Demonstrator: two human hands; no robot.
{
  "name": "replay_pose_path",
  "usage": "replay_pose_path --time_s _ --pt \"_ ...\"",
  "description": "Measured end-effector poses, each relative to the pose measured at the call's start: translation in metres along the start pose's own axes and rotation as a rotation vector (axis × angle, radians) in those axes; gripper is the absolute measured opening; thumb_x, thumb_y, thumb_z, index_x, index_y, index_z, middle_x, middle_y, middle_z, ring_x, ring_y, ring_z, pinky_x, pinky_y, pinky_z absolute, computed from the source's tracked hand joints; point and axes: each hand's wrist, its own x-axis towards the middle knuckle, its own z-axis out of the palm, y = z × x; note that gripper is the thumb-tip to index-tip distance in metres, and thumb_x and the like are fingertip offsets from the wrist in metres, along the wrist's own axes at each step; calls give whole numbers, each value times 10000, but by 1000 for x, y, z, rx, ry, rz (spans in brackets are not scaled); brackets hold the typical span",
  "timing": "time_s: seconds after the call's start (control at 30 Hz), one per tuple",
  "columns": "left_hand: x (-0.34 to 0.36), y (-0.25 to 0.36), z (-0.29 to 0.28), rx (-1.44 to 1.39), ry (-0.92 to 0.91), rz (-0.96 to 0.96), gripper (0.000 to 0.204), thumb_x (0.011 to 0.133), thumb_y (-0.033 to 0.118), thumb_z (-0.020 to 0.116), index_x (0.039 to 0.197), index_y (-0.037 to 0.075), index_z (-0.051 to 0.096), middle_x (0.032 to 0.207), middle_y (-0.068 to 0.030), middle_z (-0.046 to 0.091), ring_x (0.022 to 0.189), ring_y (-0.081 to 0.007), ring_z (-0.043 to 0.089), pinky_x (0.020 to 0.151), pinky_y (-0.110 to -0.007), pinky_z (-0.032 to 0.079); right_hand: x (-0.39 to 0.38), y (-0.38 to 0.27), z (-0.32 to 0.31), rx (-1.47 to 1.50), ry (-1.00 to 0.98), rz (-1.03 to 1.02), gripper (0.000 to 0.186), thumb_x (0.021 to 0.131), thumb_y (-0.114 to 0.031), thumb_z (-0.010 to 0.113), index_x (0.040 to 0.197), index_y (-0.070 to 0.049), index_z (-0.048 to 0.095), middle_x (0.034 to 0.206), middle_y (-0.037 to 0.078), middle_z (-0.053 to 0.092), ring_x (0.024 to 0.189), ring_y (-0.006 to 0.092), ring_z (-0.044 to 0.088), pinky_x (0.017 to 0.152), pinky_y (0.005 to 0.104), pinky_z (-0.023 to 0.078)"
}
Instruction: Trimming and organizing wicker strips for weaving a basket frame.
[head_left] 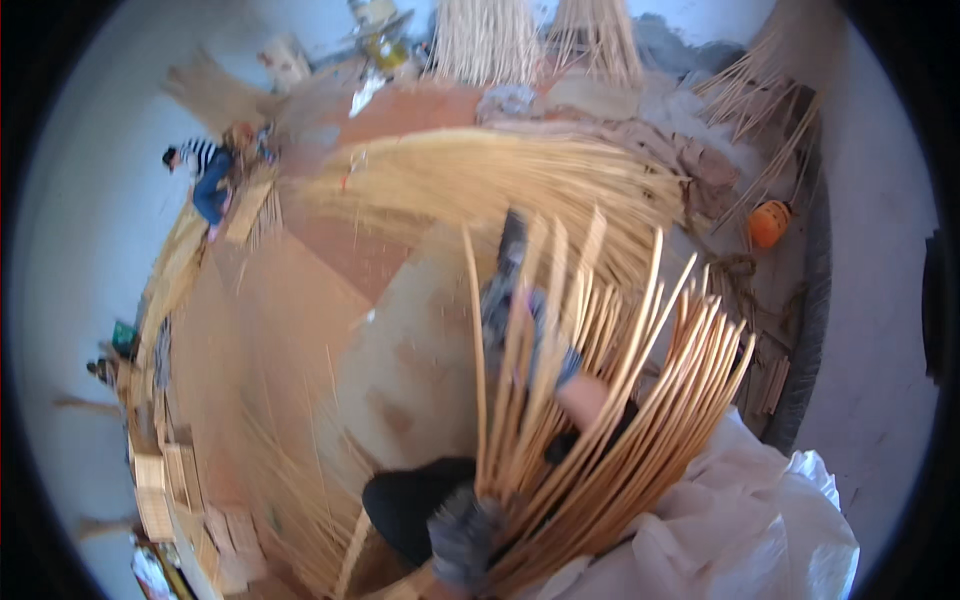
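- Many slender tan wooden rods (655, 450) stand fanned before the person: lower ends apparently gathered, upper ends loose, seemingly unfinished.
- Grey-gloved left hand (465, 538) low beside them, blue-grey-gloved right hand (503, 312) among them; blur hides whether fingers clamp.
- Beyond, a long straw-coloured heap (490, 180); alongside, crumpled white sheeting (700, 525), possibly obstructing.
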Motion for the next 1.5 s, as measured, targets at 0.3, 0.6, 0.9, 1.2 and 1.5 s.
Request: replay_pose_path --time_s 0.3,0.6,0.9,1.2,1.5 --pt "25 3 -27 128 -26 57 199 735 97 604 894 -13 556 767 -63 589 635 -107 530 592 -218 440 -14 -3 28 -438 236 167 45 753 -79 501 770 -44 478 551 27 457 383 129 432 332 248 372" --pt "27 1 -29 -1 104 38 248 720 141 624 871 -30 528 732 -93 587 593 -128 536 555 -221 446 -16 3 22 -301 243 143 164 742 -49 542 895 -20 492 695 58 524 580 151 512 503 261 432" --pt "58 7 -55 -278 -142 -148 397 730 347 594 900 -7 533 749 -77 574 620 -130 533 557 -231 443 -13 10 1 -320 225 142 164 740 -28 542 896 -2 496 657 55 515 527 150 506 462 258 443" --pt "66 0 -60 -446 -282 -222 450 680 309 638 947 -37 533 807 -102 583 680 -183 561 630 -269 455 -12 15 -32 -283 127 210 440 656 -145 669 1009 -18 440 729 75 500 594 240 536 454 395 471" --pt "66 10 -59 -337 -370 -265 429 638 304 672 879 -33 560 772 -110 581 685 -179 559 608 -244 445 -12 17 -23 -288 242 214 200 755 -2 511 952 0 475 710 82 548 587 164 545 494 256 475"
